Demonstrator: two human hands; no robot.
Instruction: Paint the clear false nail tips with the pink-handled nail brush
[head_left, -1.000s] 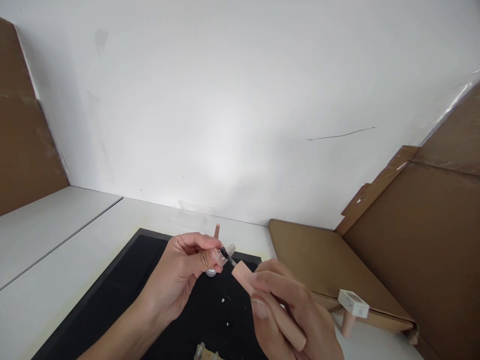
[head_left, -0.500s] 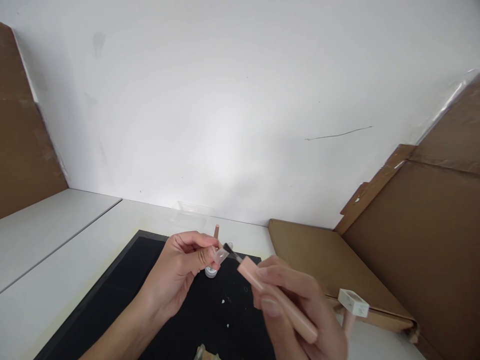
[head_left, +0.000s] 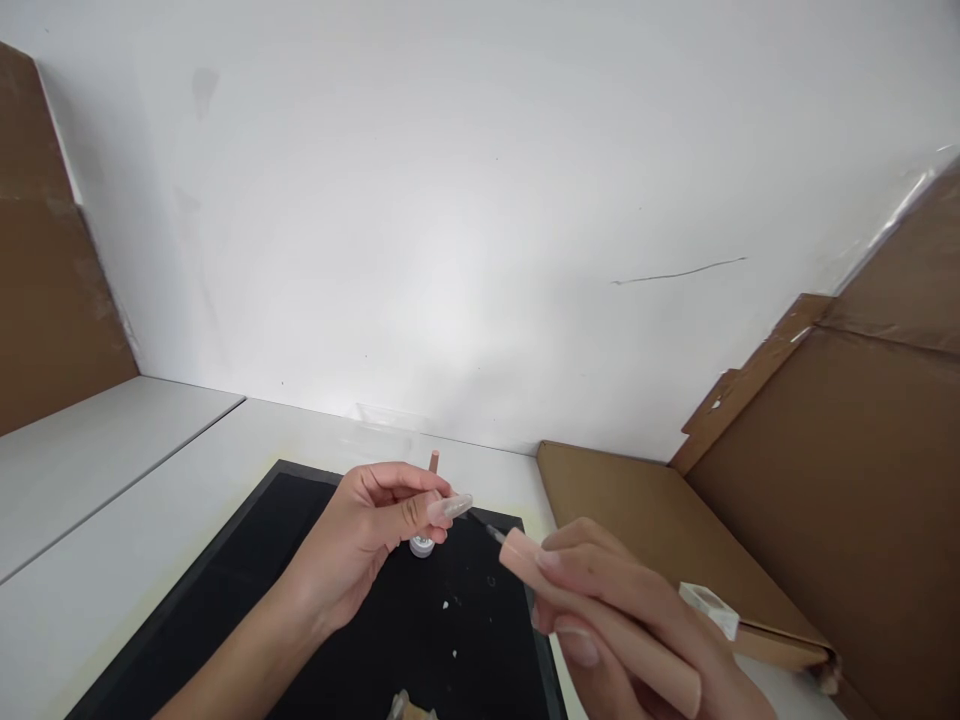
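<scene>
My left hand (head_left: pixel 375 520) is closed in a pinch on a translucent false nail tip (head_left: pixel 451 507), its tapered end pointing right. In the grip of my right hand (head_left: pixel 630 610) is a nail polish brush (head_left: pixel 600 620) with a long peach handle. Its dark bristles lie at the underside or far side of the nail tip, partly hidden; contact is unclear. Behind my left fingers stands a small bottle (head_left: pixel 421 547) with a pale labelled base. A slim pink stem (head_left: pixel 434 461) rises above those fingers.
A black mat (head_left: pixel 360 650) covers the white table, with small white bits (head_left: pixel 445 605) on it. A clear tray (head_left: pixel 382 418) sits by the wall. Flat cardboard (head_left: pixel 622 500) and a white square-topped piece (head_left: pixel 709 610) are at right. A tan, clear-edged object (head_left: pixel 411 708) shows at the bottom edge.
My right hand has drawn the brush down and to the right. Its bristles have gone from over the nail tip to partly behind it. The nail tip has tilted slightly in my left hand.
</scene>
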